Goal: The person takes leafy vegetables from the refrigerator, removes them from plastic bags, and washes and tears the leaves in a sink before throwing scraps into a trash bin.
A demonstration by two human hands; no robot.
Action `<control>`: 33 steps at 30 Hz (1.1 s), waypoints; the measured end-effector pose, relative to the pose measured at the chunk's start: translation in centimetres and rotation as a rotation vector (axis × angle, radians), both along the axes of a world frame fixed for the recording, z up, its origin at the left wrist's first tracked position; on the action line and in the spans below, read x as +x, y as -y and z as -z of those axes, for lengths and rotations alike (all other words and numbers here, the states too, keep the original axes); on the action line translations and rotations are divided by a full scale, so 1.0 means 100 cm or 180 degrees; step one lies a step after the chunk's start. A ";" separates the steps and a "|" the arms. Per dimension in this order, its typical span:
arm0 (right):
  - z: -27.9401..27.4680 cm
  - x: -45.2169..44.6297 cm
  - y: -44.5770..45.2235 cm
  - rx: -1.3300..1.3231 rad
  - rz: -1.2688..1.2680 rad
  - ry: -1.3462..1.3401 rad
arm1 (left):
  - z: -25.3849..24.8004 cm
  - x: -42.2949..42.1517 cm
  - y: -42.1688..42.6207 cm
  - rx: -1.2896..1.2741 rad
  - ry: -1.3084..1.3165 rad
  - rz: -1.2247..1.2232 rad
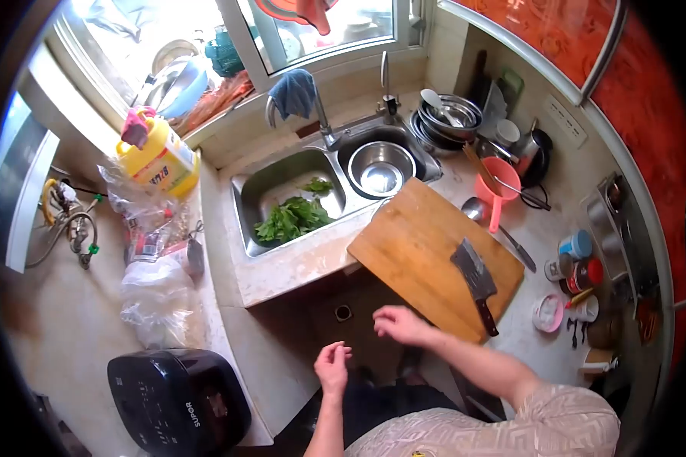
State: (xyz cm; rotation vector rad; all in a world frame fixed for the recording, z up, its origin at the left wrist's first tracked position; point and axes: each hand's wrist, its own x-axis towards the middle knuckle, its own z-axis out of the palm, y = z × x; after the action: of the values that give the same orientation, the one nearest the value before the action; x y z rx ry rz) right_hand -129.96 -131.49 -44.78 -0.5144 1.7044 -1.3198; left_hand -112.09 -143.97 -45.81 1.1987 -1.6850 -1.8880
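Observation:
My left hand is raised in front of my body, its fingers loosely bent and slightly apart, with no object visible in it. To the right, my right hand hovers just off the near edge of a wooden cutting board. Its fingers are half curled and nothing shows between them. A cleaver with a dark handle lies flat on the board, untouched. Green leafy vegetables rest in the left basin of the steel sink, beyond both hands. A metal bowl sits in the right basin.
A black rice cooker stands at the lower left, with plastic bags and a yellow jug behind it. A pink strainer, a ladle, stacked bowls and several jars crowd the right counter.

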 end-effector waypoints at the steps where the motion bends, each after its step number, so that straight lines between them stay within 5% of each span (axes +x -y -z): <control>1: -0.006 -0.024 0.012 -0.0095 0.0012 -0.0019 | -0.004 0.003 0.007 -0.0020 0.0068 -0.0177; 12: -0.037 -0.248 0.174 0.0303 0.0456 -0.2783 | -0.019 -0.131 0.121 0.0029 -0.0020 -0.0403; 21: 0.011 -0.305 0.200 0.0672 0.1336 -0.2391 | -0.023 -0.279 0.241 0.0162 -0.0321 0.0704; 31: -0.009 -0.485 0.244 0.1011 0.1953 -0.3041 | 0.007 -0.240 0.266 0.0177 0.0765 0.0241; 33: 0.027 -0.528 0.260 0.0975 0.2505 -0.3249 | 0.013 -0.238 0.258 0.0185 0.0884 0.0242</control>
State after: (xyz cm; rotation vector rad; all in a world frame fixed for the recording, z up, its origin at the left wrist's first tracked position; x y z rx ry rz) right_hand -182.74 -157.49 -47.47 -0.3501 3.1293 -1.3372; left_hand -135.90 -169.76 -47.11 1.4987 -1.8497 -1.8972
